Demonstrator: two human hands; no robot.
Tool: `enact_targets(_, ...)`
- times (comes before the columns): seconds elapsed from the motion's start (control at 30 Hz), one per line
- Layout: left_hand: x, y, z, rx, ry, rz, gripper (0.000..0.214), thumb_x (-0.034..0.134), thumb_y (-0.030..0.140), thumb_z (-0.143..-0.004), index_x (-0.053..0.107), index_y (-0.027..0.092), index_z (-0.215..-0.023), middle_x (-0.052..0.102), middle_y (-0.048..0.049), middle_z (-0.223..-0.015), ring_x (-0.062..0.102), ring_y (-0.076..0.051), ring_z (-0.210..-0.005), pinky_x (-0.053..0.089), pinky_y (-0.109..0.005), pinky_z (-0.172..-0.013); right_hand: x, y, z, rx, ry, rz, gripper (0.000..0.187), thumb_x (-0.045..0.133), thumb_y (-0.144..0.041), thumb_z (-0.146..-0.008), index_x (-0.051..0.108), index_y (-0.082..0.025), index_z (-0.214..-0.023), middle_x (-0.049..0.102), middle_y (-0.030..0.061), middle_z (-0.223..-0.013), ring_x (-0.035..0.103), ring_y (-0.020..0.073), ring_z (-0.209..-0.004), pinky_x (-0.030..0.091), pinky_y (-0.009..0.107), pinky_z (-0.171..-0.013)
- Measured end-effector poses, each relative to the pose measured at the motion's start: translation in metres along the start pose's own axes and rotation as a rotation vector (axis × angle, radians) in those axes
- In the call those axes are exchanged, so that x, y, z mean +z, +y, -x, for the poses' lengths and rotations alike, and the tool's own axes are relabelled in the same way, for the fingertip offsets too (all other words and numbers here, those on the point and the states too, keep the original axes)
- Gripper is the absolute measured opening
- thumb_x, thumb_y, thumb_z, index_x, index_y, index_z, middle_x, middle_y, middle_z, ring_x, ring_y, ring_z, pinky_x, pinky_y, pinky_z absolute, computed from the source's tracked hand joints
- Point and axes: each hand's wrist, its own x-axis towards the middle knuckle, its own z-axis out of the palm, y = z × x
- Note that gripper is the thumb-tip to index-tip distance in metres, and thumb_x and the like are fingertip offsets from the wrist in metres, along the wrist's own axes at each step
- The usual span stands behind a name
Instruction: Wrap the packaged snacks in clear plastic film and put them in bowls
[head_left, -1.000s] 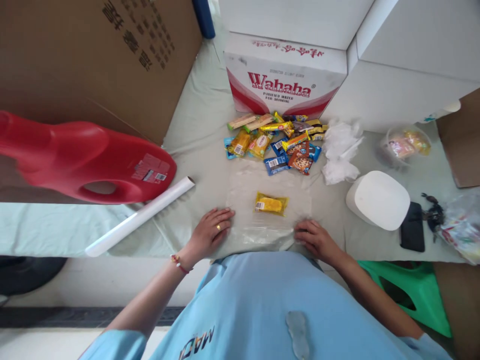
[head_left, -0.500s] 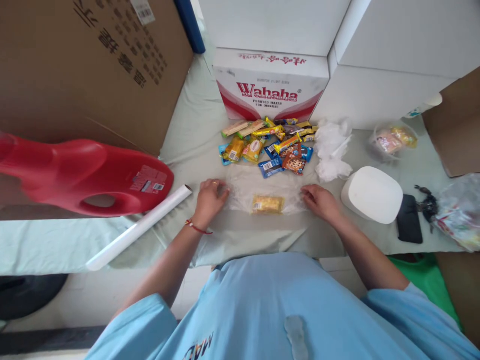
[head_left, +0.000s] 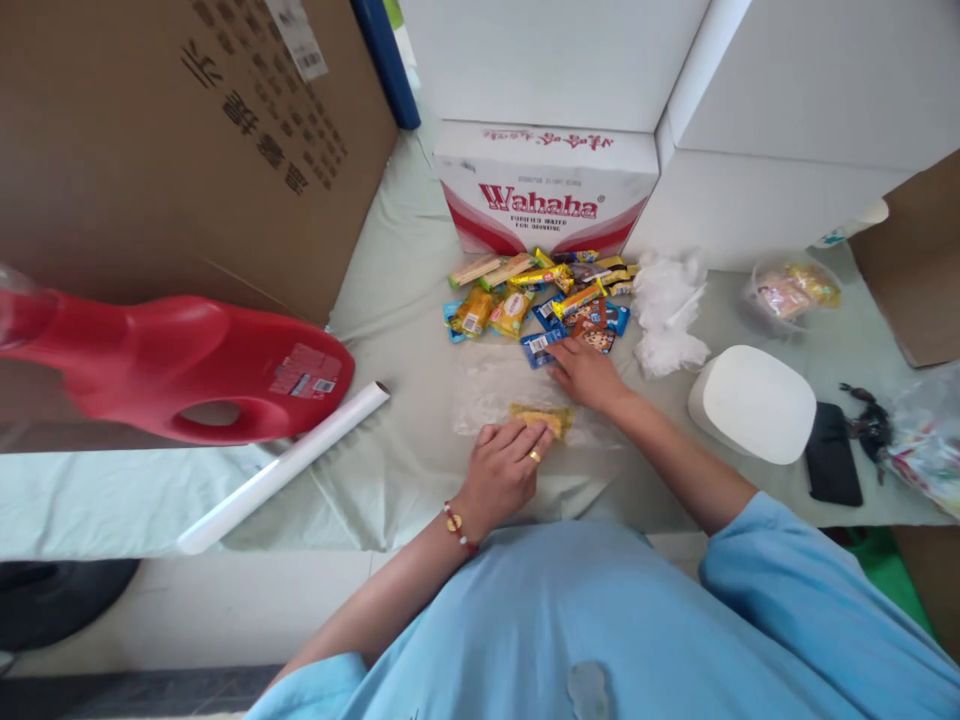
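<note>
A yellow snack packet (head_left: pixel 561 418) lies on a sheet of clear plastic (head_left: pixel 480 385) in front of me. My left hand (head_left: pixel 506 465) rests over the packet's near edge, fingers stretched out and lying flat. Farther out, my right hand (head_left: pixel 589 374) touches the right edge of a blue snack packet (head_left: pixel 538 347) with its fingertips, its fingers extended. Beyond it is a pile of wrapped snacks, with a brown packet (head_left: pixel 598 338), yellow packets (head_left: pixel 511 312) and wafer bars (head_left: pixel 477 271).
Crumpled white plastic (head_left: pixel 667 310) and a white lidded tub (head_left: pixel 752 405) stand right, near a phone (head_left: pixel 832 455) and keys (head_left: pixel 870 425). Left are a white roll (head_left: pixel 285 470), a red jug (head_left: pixel 202 365) and a cardboard box (head_left: pixel 187 150). A Wahaha carton (head_left: pixel 547 190) stands behind.
My left hand has moved right from the plastic's left edge onto the yellow packet. My right hand has left the plastic's right edge and moved forward and left to the blue packet.
</note>
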Motion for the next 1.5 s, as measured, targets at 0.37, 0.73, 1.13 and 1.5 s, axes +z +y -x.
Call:
enact_targets(0.37, 0.037, -0.011, -0.004, -0.196, -0.227, 0.006, 0.04, 0.05, 0.012, -0.102, 0.071, 0.026, -0.133, 0.076, -0.0046, -0.135, 0.065, -0.022, -0.102, 0.043, -0.041, -0.082, 0.003, -0.017, -0.01, 0.221, -0.053, 0.078, 0.04, 0.058, -0.038, -0.104, 0.059, -0.015, -0.137, 0.067, 0.0186, -0.127, 0.067, 0.0315, -0.112, 0.052, 0.037, -0.089)
enact_targets(0.73, 0.04, -0.01, -0.005, -0.207, -0.212, 0.051, 0.039, 0.05, 0.016, -0.103, 0.07, 0.027, -0.136, 0.074, -0.0077, -0.136, 0.066, -0.024, -0.103, 0.046, -0.042, -0.081, -0.022, -0.008, 0.011, -0.199, 0.127, -0.124, 0.015, 0.057, -0.023, -0.099, 0.071, -0.018, -0.098, 0.068, 0.0133, -0.115, 0.059, 0.0269, -0.109, 0.047, 0.041, -0.099)
enact_targets(1.13, 0.041, -0.037, 0.025, -0.561, 0.145, 0.399, 0.026, 0.058, 0.023, -0.101, 0.068, 0.021, -0.124, 0.071, -0.0117, -0.131, 0.07, -0.021, -0.107, 0.057, -0.038, -0.093, 0.027, -0.038, 0.081, -0.386, -0.141, -0.125, 0.037, 0.053, -0.01, -0.097, 0.07, -0.02, -0.128, 0.061, 0.0114, -0.154, 0.072, 0.0229, -0.117, 0.06, 0.035, -0.094)
enact_targets(1.5, 0.034, -0.095, 0.005, -0.979, 0.014, 0.663, 0.032, 0.059, 0.027, -0.082, 0.077, 0.019, -0.108, 0.067, -0.0017, -0.082, 0.063, -0.017, -0.072, 0.053, -0.031, -0.072, 0.023, -0.049, 0.075, -0.418, -0.2, -0.074, 0.046, 0.049, -0.012, -0.101, 0.068, -0.024, -0.141, 0.049, 0.006, -0.165, 0.078, 0.0213, -0.102, 0.062, 0.034, -0.082)
